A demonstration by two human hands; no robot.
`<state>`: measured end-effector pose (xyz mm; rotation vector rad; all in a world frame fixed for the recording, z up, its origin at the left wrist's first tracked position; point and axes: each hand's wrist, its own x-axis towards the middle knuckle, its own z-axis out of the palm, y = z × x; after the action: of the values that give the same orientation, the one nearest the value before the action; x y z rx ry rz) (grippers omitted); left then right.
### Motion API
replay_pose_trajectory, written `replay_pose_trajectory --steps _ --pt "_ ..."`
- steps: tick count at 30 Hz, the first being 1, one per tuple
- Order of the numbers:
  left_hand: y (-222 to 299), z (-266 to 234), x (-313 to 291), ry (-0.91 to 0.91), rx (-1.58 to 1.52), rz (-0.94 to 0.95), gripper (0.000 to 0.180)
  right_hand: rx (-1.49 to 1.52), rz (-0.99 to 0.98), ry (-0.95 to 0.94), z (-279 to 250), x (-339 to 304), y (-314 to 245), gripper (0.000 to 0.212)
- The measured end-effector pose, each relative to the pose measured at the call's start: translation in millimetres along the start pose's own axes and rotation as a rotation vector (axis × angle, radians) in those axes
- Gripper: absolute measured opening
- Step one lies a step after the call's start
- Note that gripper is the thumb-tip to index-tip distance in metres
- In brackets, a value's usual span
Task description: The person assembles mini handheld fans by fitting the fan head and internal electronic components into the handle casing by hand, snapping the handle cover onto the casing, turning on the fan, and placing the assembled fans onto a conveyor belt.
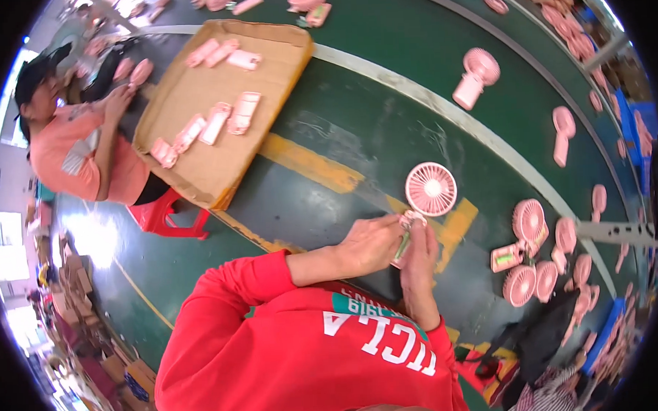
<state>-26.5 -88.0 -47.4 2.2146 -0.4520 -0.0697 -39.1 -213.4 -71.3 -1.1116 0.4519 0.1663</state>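
Note:
Before my chest I hold a pink handheld fan [431,189], its round grille pointing away from me. Its handle runs back between my hands, and a green strip shows along it, perhaps a circuit board or battery. My left hand [374,244] is closed, with its fingertips pinching near the neck of the fan. Along the other side of the handle lies my right hand [419,264], its thumb and fingers around it. My fingers hide most of the handle. Whether a small part sits in the left fingertips is too small to tell.
A cardboard tray [276,37] with several pink handle shells [215,124] stands at the left. Several fans [520,286] cluster at my right, some with green parts showing. Another fan [477,77] lies farther off on the green table [325,104]. A co-worker [88,152] sits at the left.

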Motion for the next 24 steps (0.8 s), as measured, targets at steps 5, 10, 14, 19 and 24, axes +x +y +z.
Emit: replay_pose_trajectory --steps 5,10,14,19,24 --pt "-31.0 -81.6 21.6 -0.192 0.030 -0.055 0.017 0.090 0.112 -0.067 -9.8 8.6 -0.2 0.027" --pt "-103.4 -199.3 40.0 0.326 0.753 -0.301 0.026 0.078 0.080 -0.050 -11.3 6.2 -0.9 0.029" --pt "-167.5 -235.2 50.6 0.160 0.868 -0.678 0.040 0.073 0.082 -0.057 -9.3 6.5 -2.7 0.029" --pt "-221.3 -263.8 34.0 0.152 0.736 -0.620 0.038 0.057 0.094 -0.138 -4.2 10.9 2.3 0.032" --pt "-116.8 -238.9 61.5 0.494 0.173 -0.226 0.026 0.145 0.124 -0.086 -4.7 10.6 0.3 0.029"
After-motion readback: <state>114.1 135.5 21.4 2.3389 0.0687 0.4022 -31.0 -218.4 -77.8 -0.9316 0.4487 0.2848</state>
